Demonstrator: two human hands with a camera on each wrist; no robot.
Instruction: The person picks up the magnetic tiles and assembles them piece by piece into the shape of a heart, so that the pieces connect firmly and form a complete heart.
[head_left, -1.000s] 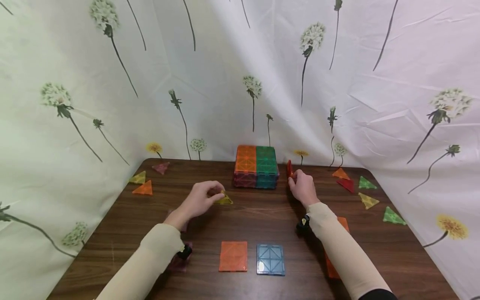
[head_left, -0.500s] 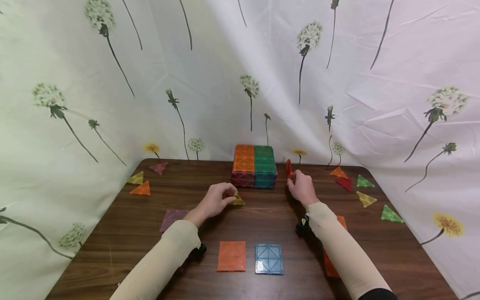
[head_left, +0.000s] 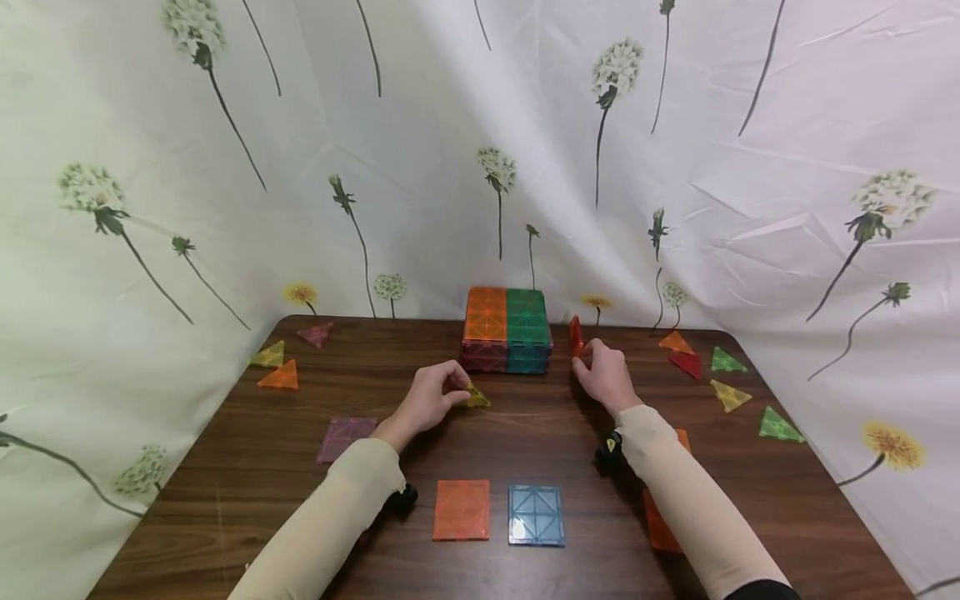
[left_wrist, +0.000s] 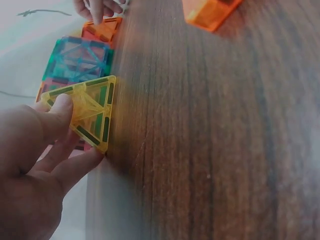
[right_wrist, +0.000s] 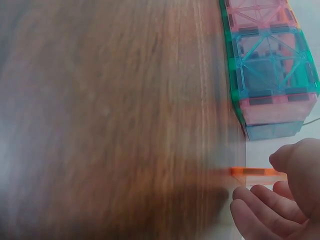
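Note:
A yellow triangular magnetic tile (head_left: 477,396) is pinched between the thumb and fingers of my left hand (head_left: 429,400), in front of the tile box. In the left wrist view, this yellow triangle (left_wrist: 92,112) stands upright, its lower edge by the tabletop. To the right of the box, my right hand (head_left: 606,377) holds a red-orange triangular tile (head_left: 576,335) on edge; the right wrist view shows that tile (right_wrist: 257,171) edge-on between thumb and fingers. The box (head_left: 487,318), made of magnetic tiles, has an orange and green top with pink and blue front sides.
An orange square tile (head_left: 461,510) and a blue one (head_left: 536,515) lie near the front. A purple square (head_left: 347,438) is at left. Loose triangles, such as an orange one (head_left: 280,375) and a green one (head_left: 780,425), lie along both sides. A patterned curtain (head_left: 420,167) stands behind.
My left hand has moved right with the yellow triangle, nearer the front of the box, and the purple square shows more fully. The right hand holds its tile in the same place.

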